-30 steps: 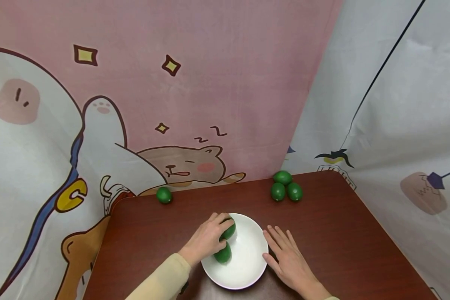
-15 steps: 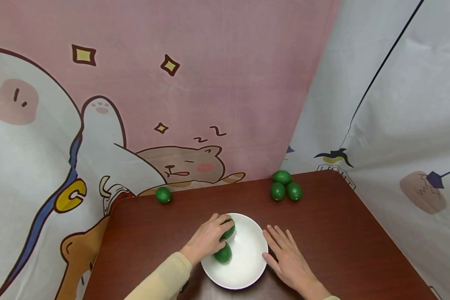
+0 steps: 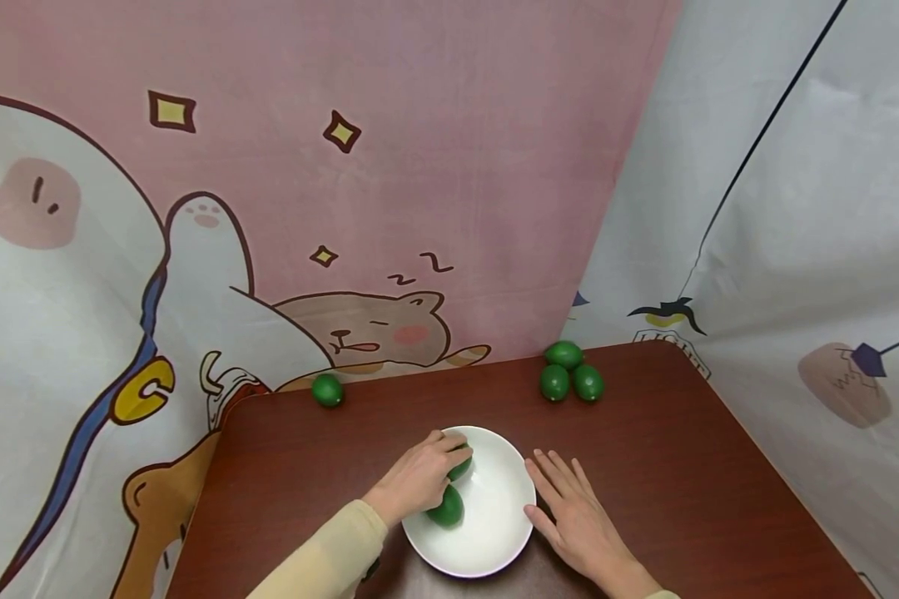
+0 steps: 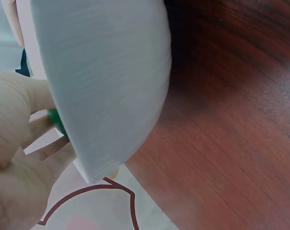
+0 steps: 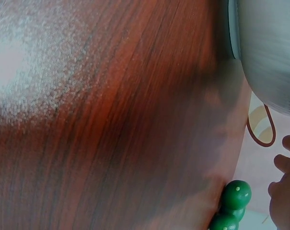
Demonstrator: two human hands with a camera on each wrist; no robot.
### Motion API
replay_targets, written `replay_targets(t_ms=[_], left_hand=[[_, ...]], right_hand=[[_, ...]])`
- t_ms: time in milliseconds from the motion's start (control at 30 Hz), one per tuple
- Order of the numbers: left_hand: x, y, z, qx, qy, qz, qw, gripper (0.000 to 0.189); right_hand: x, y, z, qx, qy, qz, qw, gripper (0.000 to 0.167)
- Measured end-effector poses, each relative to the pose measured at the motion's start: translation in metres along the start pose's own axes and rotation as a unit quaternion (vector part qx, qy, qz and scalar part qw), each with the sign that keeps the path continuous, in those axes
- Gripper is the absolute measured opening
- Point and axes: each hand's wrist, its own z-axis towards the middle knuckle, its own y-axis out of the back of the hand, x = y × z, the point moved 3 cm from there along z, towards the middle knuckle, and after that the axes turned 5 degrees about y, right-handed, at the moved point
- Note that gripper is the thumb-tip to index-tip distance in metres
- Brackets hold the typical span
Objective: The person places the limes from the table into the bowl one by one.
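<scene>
In the head view a white bowl [image 3: 494, 524] stands near the front of the table with two green limes inside, at its left. My left hand [image 3: 415, 476] reaches over the left rim, its fingers curled round the farther lime [image 3: 460, 468]. The nearer lime [image 3: 447, 507] lies just below that hand, partly covered by it. In the left wrist view the bowl's wall [image 4: 106, 86] hides most of the held lime [image 4: 56, 120]. My right hand [image 3: 580, 520], fingers straight, is at the bowl's right rim; whether it touches the rim I cannot tell.
Three limes [image 3: 569, 373] sit clustered at the back right of the brown table [image 3: 667, 466]. A single lime [image 3: 327, 389] lies at the back left edge. Printed cloth [image 3: 457, 166] hangs right behind the table.
My left hand has shifted slightly to the right with its thumb now out of sight, and the farther lime shows a little lower. The right hand has stayed in place.
</scene>
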Motion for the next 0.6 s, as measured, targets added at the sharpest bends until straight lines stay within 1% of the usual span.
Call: replay_targets(t_ms=[167, 400, 500, 600], left_hand=[[-0.001, -0.0013, 0.0009, 0.023, -0.003, 0.019, 0.9995, 0.05], [-0.0012, -0.0035, -0.0004, 0.057, -0.006, 0.025, 0.998, 0.052], [-0.0015, -0.0038, -0.0007, 0.064, -0.006, 0.027, 0.9976, 0.053], [-0.0018, -0.0041, -0.0009, 0.063, -0.003, 0.031, 0.9975, 0.053]], right_hand=[[0.0004, 0.0, -0.0002, -0.004, 0.002, -0.003, 1.0, 0.064], [0.0005, -0.0012, -0.0005, -0.005, 0.0, 0.001, 1.0, 0.064], [0.0002, -0.0016, -0.0006, -0.006, 0.0, 0.001, 1.0, 0.064], [0.0, -0.0015, -0.0005, -0.008, 0.0, 0.0, 1.0, 0.064]])
